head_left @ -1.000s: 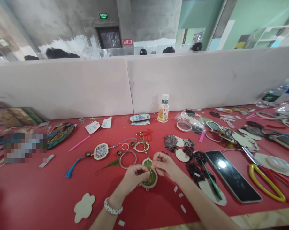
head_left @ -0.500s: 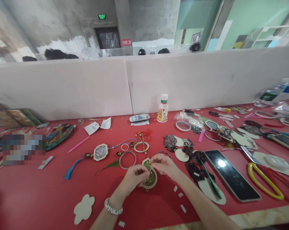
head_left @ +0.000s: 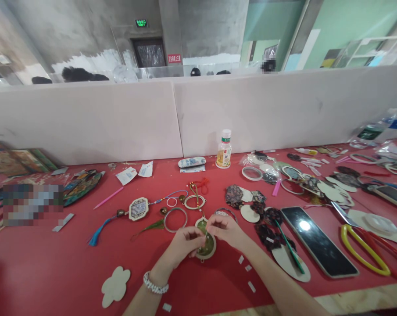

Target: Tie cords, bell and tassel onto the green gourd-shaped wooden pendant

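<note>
A green gourd-shaped pendant with a pale rim lies on the red table between my hands. My left hand, with a patterned band at its wrist, is pinched over the pendant's lower left. My right hand is pinched just above its right side. Something thin and pale shows between the fingertips, too small to make out. Above the pendant, a pale ring with cord and red knot lies flat. A metal ring and a green tassel are to the left.
A phone, scissors with yellow and red handles and dark flower-like pieces lie at right. A small bottle stands before the white partition. A blue-tasselled pendant and a pale flower-shaped piece lie left.
My right hand has shifted very slightly down, showing a little more of the patterned ring behind it. My left hand has hardly moved.
</note>
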Motion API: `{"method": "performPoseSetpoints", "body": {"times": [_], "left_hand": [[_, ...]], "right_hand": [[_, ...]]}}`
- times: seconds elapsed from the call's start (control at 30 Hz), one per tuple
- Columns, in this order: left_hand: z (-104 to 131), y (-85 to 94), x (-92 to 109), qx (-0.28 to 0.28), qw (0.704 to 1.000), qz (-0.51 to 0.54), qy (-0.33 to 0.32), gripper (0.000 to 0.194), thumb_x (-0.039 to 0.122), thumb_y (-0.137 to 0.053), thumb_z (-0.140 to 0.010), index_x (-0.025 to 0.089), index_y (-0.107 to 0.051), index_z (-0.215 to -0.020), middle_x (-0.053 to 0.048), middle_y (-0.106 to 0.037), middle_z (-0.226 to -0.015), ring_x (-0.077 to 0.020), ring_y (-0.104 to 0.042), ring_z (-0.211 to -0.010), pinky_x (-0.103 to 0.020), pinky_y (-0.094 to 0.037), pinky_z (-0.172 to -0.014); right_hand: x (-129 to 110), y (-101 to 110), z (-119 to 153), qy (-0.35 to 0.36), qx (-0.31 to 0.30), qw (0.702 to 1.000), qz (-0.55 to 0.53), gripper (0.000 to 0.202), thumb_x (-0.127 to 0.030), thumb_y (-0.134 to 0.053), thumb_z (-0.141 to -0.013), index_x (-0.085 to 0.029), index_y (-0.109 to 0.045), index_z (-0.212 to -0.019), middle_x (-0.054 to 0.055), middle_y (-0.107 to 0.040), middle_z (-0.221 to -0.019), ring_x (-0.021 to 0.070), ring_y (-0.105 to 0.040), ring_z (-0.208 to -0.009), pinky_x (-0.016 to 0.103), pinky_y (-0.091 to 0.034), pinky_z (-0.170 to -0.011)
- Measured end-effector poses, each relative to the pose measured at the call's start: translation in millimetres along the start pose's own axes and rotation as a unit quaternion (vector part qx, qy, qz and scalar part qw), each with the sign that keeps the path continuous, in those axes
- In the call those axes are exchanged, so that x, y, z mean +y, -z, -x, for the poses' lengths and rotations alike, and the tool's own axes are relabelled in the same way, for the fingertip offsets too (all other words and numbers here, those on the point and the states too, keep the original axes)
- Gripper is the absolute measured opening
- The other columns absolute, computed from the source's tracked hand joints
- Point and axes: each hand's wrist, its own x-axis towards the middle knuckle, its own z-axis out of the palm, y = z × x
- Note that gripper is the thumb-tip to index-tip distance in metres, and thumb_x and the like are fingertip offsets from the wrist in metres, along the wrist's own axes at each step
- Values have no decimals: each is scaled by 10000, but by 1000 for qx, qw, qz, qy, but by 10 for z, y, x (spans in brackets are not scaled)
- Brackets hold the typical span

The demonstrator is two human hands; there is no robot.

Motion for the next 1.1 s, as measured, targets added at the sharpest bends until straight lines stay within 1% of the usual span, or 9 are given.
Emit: {"method": "performPoseSetpoints", "body": {"times": [0.13, 0.3, 0.47, 0.63, 0.77, 0.87, 0.97, 1.03, 1.1], "left_hand": [[18, -6, 27, -4, 1000, -12, 7, 251, 344, -660, -638, 104, -587, -646, 23, -553, -485, -20, -377, -323, -159, -270, -343], [41, -1, 52, -19, 999, -5, 32, 239, 325, -669, -628, 102, -619, -699, 9, -582, -521, -22, -382, -324, -162, -277, -340], [36, 17, 22, -28, 996, 63, 50, 231, 294, -688, -609, 98, -616, -708, -2, -593, -536, -27, -402, -312, -163, -272, -325], [18, 42, -4, 14, 987, 159, 14, 240, 311, -685, -619, 104, -569, -583, 39, -492, -424, -20, -359, -287, -159, -225, -312], [5, 53, -13, 29, 983, 179, 17, 243, 324, -675, -634, 112, -567, -591, 46, -474, -427, -14, -341, -301, -155, -208, -324], [-12, 50, -43, 57, 987, 149, 19, 250, 345, -669, -637, 119, -574, -591, 55, -449, -398, -23, -331, -305, -159, -217, -325], [-22, 51, -78, 95, 994, 61, -12, 258, 369, -664, -634, 114, -623, -650, 31, -505, -466, -44, -382, -351, -173, -286, -348], [-23, 53, -93, 111, 993, -9, -46, 257, 370, -653, -644, 117, -652, -691, 11, -543, -544, -58, -423, -399, -185, -338, -386], [-20, 48, -96, 124, 987, -63, -79, 234, 358, -636, -662, 130, -666, -706, 0, -554, -603, -67, -442, -426, -192, -362, -406]], "right_hand": [[-8, -4, -5, 5, 12, 1000, 6, 203, -362, -576, -730, -160, -581, -706, -34, -438, -577, 66, -354, -504, 182, -285, -450], [-29, -20, -16, 13, 34, 998, 54, 197, -353, -570, -731, -165, -585, -672, -29, -459, -571, 78, -381, -521, 190, -314, -479], [-32, -47, -7, 13, 49, 994, 97, 168, -327, -546, -754, -174, -581, -692, -13, -523, -616, 96, -445, -557, 197, -349, -510], [-63, -113, 32, 89, 65, 975, 195, 140, -260, -511, -784, -177, -579, -692, 6, -534, -659, 108, -467, -586, 212, -349, -541], [-90, -182, 79, 147, 55, 950, 270, 140, -225, -462, -811, -183, -576, -741, 17, -518, -665, 109, -454, -565, 216, -336, -523], [-98, -215, 107, 176, 53, 933, 311, 152, -213, -439, -822, -189, -574, -757, 17, -515, -653, 104, -444, -540, 217, -326, -512], [-97, -222, 123, 182, 56, 920, 343, 141, -210, -442, -818, -191, -572, -767, 18, -523, -658, 98, -430, -516, 220, -313, -501], [-93, -216, 126, 180, 61, 921, 340, 132, -215, -449, -812, -191, -569, -762, 18, -523, -656, 96, -426, -510, 220, -312, -498], [-89, -206, 124, 170, 67, 931, 316, 123, -219, -456, -806, -189, -563, -753, 16, -518, -658, 92, -422, -499, 216, -316, -488]]}}
